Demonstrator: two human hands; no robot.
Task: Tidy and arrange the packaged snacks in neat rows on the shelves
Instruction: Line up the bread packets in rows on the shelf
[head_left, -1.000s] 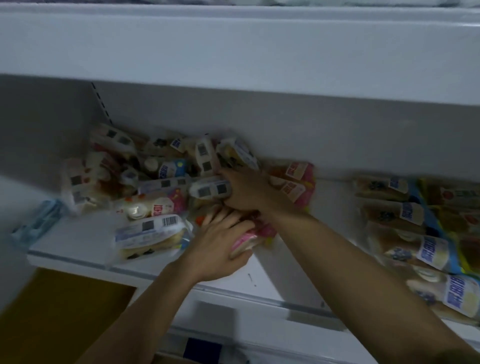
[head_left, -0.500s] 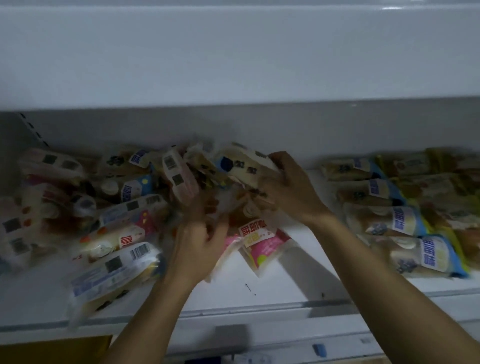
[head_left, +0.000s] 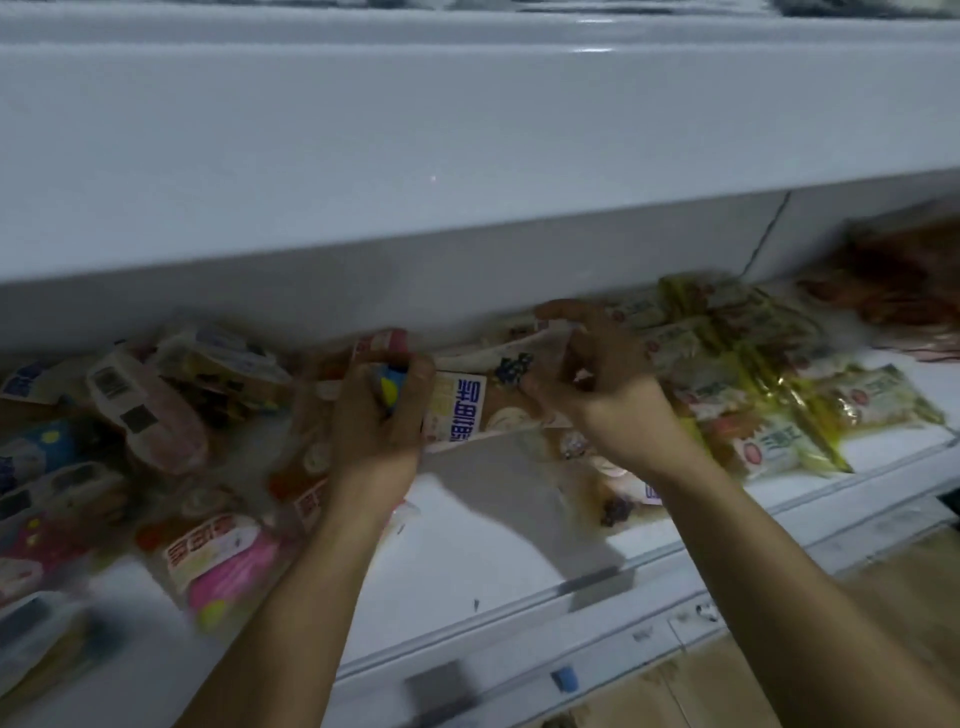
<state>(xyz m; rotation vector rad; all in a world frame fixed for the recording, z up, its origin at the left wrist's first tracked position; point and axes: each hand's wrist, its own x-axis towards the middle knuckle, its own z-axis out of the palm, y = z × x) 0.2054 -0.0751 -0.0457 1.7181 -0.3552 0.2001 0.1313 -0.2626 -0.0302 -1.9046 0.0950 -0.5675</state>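
Both your hands are in over the white shelf (head_left: 498, 551), under the shelf above (head_left: 467, 156). Your left hand (head_left: 382, 415) has its fingers curled round a small pack with blue and yellow print (head_left: 390, 387). Your right hand (head_left: 602, 395) pinches the clear end of a pack with dark berry print (head_left: 511, 366), lifted just off the shelf. Between your hands lies a white pack with blue lettering (head_left: 457, 410), touching both.

To your left, a loose pile of snacks (head_left: 140, 410) lies jumbled at all angles, blurred. A pink pack (head_left: 223, 566) sits at the pile's near edge, close to your left forearm. To your right, yellow-green packs (head_left: 779, 400) lie side by side in a rough row reaching the shelf's front lip. Farther right, brownish packs (head_left: 893, 291) sit at the back, too blurred to make out. A blue tag (head_left: 565, 678) is clipped to the rail below.
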